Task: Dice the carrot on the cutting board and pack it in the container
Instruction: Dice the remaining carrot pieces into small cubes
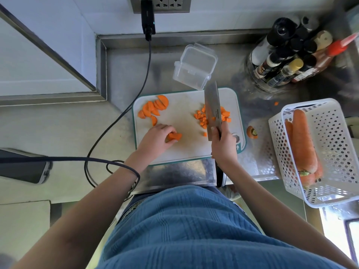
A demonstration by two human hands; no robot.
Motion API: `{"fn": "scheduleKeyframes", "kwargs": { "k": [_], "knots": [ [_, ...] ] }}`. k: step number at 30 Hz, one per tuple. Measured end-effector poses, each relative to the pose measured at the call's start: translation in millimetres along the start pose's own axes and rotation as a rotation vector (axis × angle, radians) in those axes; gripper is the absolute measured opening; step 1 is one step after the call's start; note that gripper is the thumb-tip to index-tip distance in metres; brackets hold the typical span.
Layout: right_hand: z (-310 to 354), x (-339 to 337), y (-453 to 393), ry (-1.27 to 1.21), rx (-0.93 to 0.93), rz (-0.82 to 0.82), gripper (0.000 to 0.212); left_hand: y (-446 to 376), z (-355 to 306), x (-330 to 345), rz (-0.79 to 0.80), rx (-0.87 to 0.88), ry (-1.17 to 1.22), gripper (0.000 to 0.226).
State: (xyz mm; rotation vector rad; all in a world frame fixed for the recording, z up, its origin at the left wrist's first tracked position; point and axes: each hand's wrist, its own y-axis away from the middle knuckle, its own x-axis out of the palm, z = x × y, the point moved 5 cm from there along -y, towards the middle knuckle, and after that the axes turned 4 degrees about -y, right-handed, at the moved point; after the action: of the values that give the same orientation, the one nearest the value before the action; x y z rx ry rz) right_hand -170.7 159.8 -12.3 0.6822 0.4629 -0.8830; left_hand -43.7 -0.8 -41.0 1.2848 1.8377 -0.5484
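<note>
A white cutting board (184,121) with a teal rim lies on the steel counter. My left hand (157,138) pinches a small stack of carrot slices (174,136) near the board's front left. Several half-round carrot slices (154,107) lie at the back left. A pile of diced carrot (202,118) sits at the right. My right hand (223,144) grips the handle of a cleaver (212,111), whose blade lies over the diced pile. An open clear plastic container (191,72) with its lid (200,57) stands just behind the board.
A white perforated basket (328,133) with whole carrots (303,140) stands at the right. A carrot top end (252,132) lies between basket and board. Sauce bottles (287,59) crowd the back right. A black cable (120,113) runs left of the board.
</note>
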Motion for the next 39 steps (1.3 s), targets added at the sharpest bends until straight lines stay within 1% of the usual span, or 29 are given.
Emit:
{"fn": "scheduleKeyframes", "kwargs": {
  "k": [5, 10, 14, 17, 19, 20, 22, 23, 24, 29, 31, 33, 36, 39],
  "knots": [
    [0.0, 0.3, -1.5, 0.007, 0.008, -0.001, 0.014, 2.5, 1.5, 2.1, 0.006, 0.052, -0.101, 0.031],
    [-0.7, 1.2, -3.8, -0.008, 0.033, -0.006, 0.014, 0.7, 2.8, 3.7, 0.033, 0.064, -0.124, 0.029],
    [0.0, 1.7, -5.5, -0.027, 0.038, -0.004, 0.016, 2.9, 2.6, -2.4, 0.059, 0.095, -0.147, 0.047],
    [3.0, -0.6, -6.3, -0.042, 0.047, -0.003, 0.015, -10.4, 6.3, -22.6, -0.032, 0.106, -0.128, 0.046],
    [4.2, -2.7, -7.3, -0.035, 0.051, -0.01, 0.014, -36.9, 16.0, -32.3, -0.119, 0.045, -0.151, 0.042],
    [5.3, -4.0, -7.8, -0.031, 0.046, -0.013, 0.014, -51.9, 21.7, -34.4, -0.13, -0.01, -0.172, 0.039],
    [6.8, -6.3, -8.7, -0.025, 0.031, -0.013, 0.013, -77.3, 32.5, -31.0, -0.057, -0.136, -0.227, 0.043],
    [7.5, -7.3, -8.9, -0.028, 0.026, -0.012, 0.013, -84.7, 36.5, -27.1, -0.01, -0.185, -0.248, 0.048],
    [7.6, -8.2, -9.0, -0.032, 0.025, -0.01, 0.013, -88.5, 38.7, -24.9, 0.006, -0.211, -0.257, 0.05],
    [5.0, -10.3, -7.8, -0.048, 0.04, -0.03, 0.016, -88.1, 33.9, -29.2, -0.107, -0.199, -0.259, 0.029],
    [5.3, -9.6, -7.2, -0.049, 0.039, -0.029, 0.016, -82.9, 33.3, -32.9, -0.127, -0.207, -0.249, 0.026],
    [7.4, -9.1, -7.1, -0.041, 0.026, -0.026, 0.015, -76.2, 32.2, -38.2, -0.17, -0.198, -0.246, 0.027],
    [10.9, -9.1, -8.0, -0.028, 0.003, -0.029, 0.013, -66.4, 28.3, -45.4, -0.277, -0.128, -0.147, 0.032],
    [12.5, -9.3, -8.3, -0.038, -0.014, -0.035, 0.015, -49.7, 18.9, -47.2, -0.389, 0.012, -0.084, 0.022]
  ]
}}
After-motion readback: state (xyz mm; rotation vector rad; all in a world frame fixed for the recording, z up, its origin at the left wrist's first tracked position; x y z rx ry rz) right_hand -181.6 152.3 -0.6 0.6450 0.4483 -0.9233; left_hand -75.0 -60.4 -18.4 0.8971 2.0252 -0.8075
